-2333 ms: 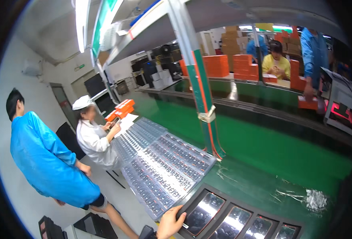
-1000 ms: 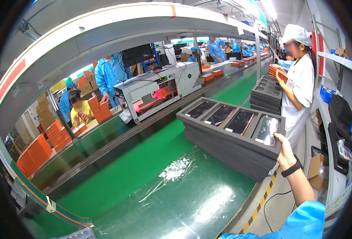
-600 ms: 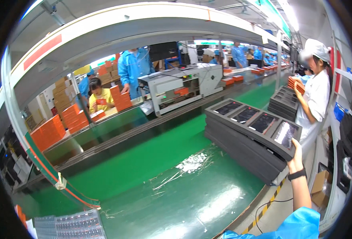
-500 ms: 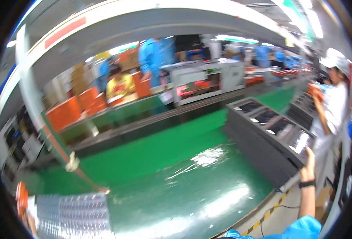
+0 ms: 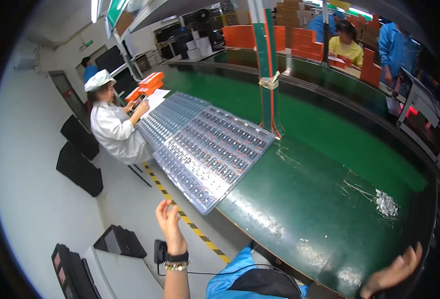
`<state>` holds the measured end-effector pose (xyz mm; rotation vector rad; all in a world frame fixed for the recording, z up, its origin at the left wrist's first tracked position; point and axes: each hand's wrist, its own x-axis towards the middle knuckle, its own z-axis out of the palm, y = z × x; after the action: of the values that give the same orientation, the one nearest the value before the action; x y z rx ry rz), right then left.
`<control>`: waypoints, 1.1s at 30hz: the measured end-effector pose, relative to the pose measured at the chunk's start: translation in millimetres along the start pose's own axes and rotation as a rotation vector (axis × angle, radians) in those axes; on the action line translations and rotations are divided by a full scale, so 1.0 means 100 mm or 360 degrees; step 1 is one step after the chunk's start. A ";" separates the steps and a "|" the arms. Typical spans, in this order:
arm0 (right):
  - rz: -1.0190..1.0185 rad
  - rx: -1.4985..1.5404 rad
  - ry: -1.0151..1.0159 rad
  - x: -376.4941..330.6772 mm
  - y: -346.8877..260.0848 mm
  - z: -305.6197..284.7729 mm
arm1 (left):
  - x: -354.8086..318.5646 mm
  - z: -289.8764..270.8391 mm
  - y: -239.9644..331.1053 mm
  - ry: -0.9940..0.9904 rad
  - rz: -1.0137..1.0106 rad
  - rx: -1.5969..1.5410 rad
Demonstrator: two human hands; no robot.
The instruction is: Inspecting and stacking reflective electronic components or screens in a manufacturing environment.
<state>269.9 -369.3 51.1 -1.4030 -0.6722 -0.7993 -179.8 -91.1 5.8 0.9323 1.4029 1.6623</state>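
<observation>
My left hand [image 5: 168, 223] is raised in the air, fingers apart and holding nothing, just off the near corner of a clear plastic tray [image 5: 215, 155] filled with several small dark parts. That tray lies on the green conveyor belt [image 5: 324, 194]. My right hand [image 5: 393, 271] hovers open at the lower right, over the belt's near edge, and holds nothing. A second, similar clear tray [image 5: 172, 114] lies farther along the belt.
A person in a white coat and cap [image 5: 111, 127] sits at the belt's left end beside orange boxes [image 5: 147, 82]. A green post [image 5: 267, 65] stands on the belt. Crumpled clear film [image 5: 385, 203] lies right. Black trays [image 5: 80, 159] stand on the floor; other workers are across the line.
My view has swung from the right end of the belt to the left. My right hand has let go of the stack of black trays; both hands are now free.
</observation>
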 end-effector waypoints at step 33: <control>0.1909 0.0995 -0.2177 -1.96 -1.57 2.66 | 0.25 0.04 -0.64 -0.0507 -0.0790 -0.1052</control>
<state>43.1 -86.3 2.4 -1.2759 -0.7645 1.3443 -181.4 -60.0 -55.9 0.3951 0.7072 1.3731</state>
